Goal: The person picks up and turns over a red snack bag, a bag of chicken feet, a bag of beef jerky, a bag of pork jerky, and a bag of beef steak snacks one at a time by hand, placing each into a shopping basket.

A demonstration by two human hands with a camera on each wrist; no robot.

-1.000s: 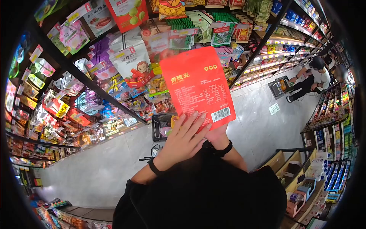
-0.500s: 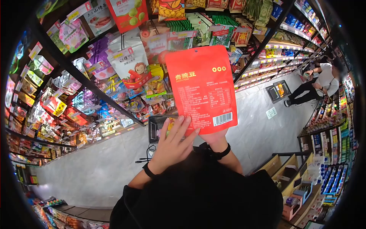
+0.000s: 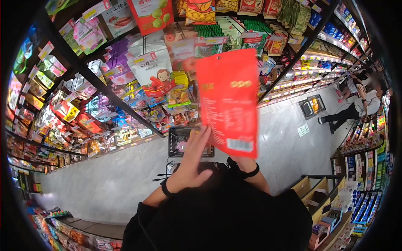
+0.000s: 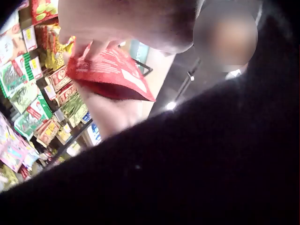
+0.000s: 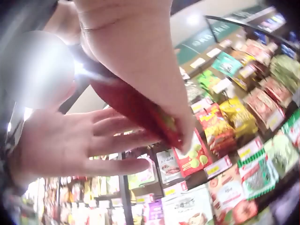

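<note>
A red green-pea snack bag (image 3: 229,104) is raised upright, its printed back toward the head camera and slightly blurred. My right hand (image 5: 140,51) holds it from behind near the bottom; in the head view the bag hides most of that hand. At the bag's lower left edge is my left hand (image 3: 193,161), with fingers straight and thumb spread away. The left wrist view shows the bag's bottom fold (image 4: 117,90) between the two hands.
Snack racks with hanging bags fill the front and left, including a white monkey-print bag (image 3: 151,75). A black basket (image 3: 178,147) stands on the floor beneath my hands. Farther right, a person (image 3: 364,104) crouches by another basket (image 3: 305,111). Wooden bins (image 3: 312,184) stand at lower right.
My left hand has slid off the bag's front to its left edge, its thumb spreading. The bag has turned and shifted a little right in the head view.
</note>
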